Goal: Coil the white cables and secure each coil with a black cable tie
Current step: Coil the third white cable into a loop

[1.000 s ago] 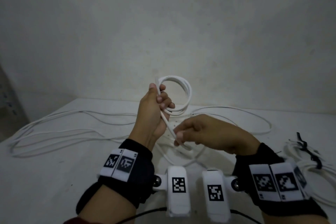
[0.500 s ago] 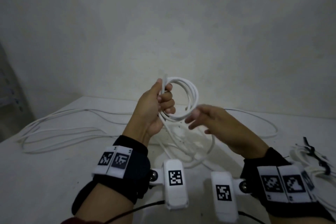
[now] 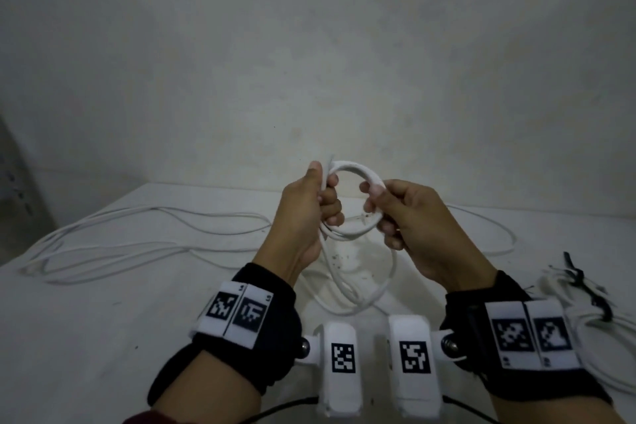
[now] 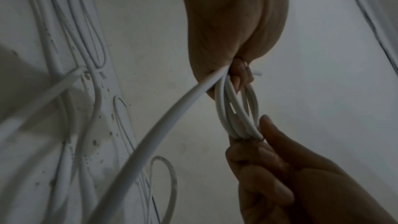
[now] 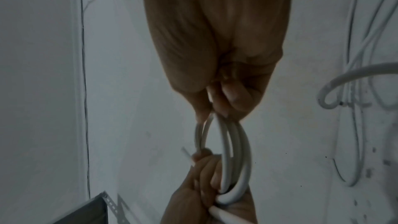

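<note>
A small coil of white cable [image 3: 354, 170] is held up above the white table [image 3: 103, 303]. My left hand [image 3: 309, 213] grips the coil's left side, and the cable's short end sticks up past the thumb. My right hand [image 3: 406, 213] pinches the coil's right side, thumb on top. In the left wrist view the coil [image 4: 237, 108] runs from my left hand [image 4: 234, 31] to my right hand [image 4: 280, 168]. In the right wrist view the coil [image 5: 234, 151] hangs between both hands. The cable's loose tail [image 3: 364, 289] droops to the table.
Long loose white cables [image 3: 137, 241] sprawl over the table's left and back. At the right edge lies a coiled white cable [image 3: 585, 299] bound with a black tie [image 3: 581, 282]. A bare wall stands behind the table.
My right hand has risen from the tail near the table to the coil's right side and now pinches it. A further loop has joined the coil in my left hand.
</note>
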